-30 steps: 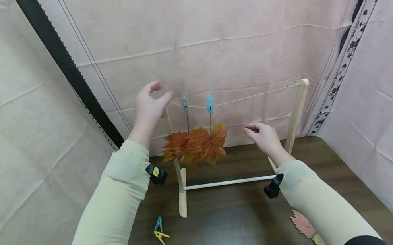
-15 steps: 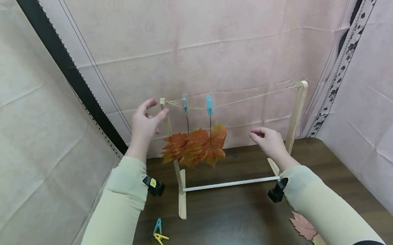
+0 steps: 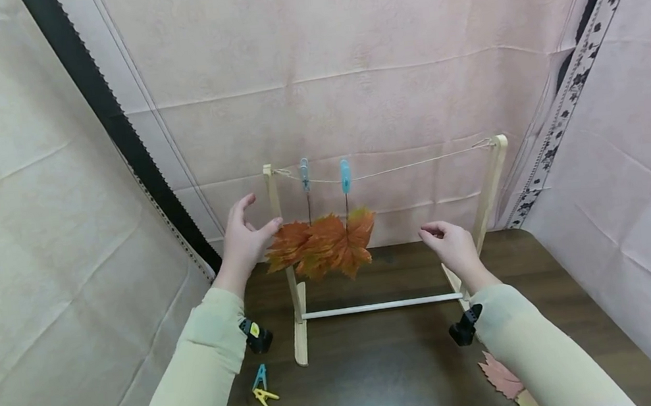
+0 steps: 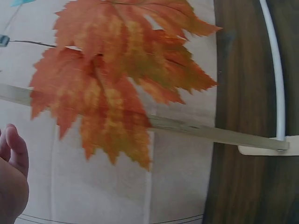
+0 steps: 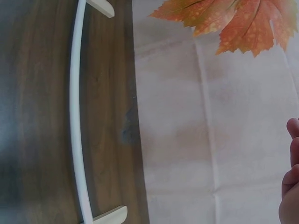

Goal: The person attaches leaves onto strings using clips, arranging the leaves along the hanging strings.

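Observation:
Orange artificial maple leaves hang by their stems from two blue clothespins on a string. That string runs between the posts of a wooden stand. My left hand is beside the left post, thumb and fingers spread apart, holding nothing. Its thumb tip appears close to the left leaf; whether they touch I cannot tell. In front of the right post hovers my right hand, fingers loosely curled, with no visible object in it.
A blue clothespin and a yellow clothespin lie on the dark wooden table at front left. A pink leaf and a yellowish leaf lie partly under the right forearm. A white bar joins the stand's feet.
My left hand has come down from the string's left end to beside the leaves. The right hand has shifted slightly down and to the right. The hanging leaves stay in place.

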Tool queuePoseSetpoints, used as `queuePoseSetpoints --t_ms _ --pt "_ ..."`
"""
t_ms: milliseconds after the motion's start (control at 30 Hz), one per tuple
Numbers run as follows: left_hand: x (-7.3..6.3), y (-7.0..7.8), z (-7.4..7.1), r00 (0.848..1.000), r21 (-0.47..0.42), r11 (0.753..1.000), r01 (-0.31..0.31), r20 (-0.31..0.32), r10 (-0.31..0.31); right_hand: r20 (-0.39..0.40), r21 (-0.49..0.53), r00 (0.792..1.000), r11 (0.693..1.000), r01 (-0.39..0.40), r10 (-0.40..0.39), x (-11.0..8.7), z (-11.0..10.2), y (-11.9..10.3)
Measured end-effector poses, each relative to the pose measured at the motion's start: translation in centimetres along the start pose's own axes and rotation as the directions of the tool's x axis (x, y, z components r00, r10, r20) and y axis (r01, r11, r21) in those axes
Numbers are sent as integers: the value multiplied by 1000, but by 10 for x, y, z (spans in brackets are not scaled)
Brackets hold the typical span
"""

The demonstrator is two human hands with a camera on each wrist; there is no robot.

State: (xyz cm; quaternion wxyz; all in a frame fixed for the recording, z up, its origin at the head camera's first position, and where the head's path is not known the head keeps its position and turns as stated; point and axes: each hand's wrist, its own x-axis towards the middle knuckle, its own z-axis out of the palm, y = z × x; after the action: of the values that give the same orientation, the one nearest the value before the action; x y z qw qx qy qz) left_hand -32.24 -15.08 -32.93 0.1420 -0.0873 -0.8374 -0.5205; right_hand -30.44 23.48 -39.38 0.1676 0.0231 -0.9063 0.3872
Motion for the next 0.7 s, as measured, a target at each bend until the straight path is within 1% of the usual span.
queuePoseSetpoints --t_ms 133,300,400,533,700 --pt "-6 -10 1 999 -5 1000 20 34 -20 24 20 1000 1000 8 -8 -5 -2 6" --pt "-14 -23 4 994 21 998 61 85 -63 46 40 999 999 15 -16 -10 -4 10" --pt "-19 -33 4 990 56 995 83 109 -88 78 54 997 999 -7 2 -13 -4 12" --pt "-26 -47 1 984 111 990 90 141 -105 117 74 993 997 -30 21 -17 -1 15" --pt "-32 -59 -2 973 162 981 105 186 -135 140 64 990 997 -36 27 -25 -1 26"
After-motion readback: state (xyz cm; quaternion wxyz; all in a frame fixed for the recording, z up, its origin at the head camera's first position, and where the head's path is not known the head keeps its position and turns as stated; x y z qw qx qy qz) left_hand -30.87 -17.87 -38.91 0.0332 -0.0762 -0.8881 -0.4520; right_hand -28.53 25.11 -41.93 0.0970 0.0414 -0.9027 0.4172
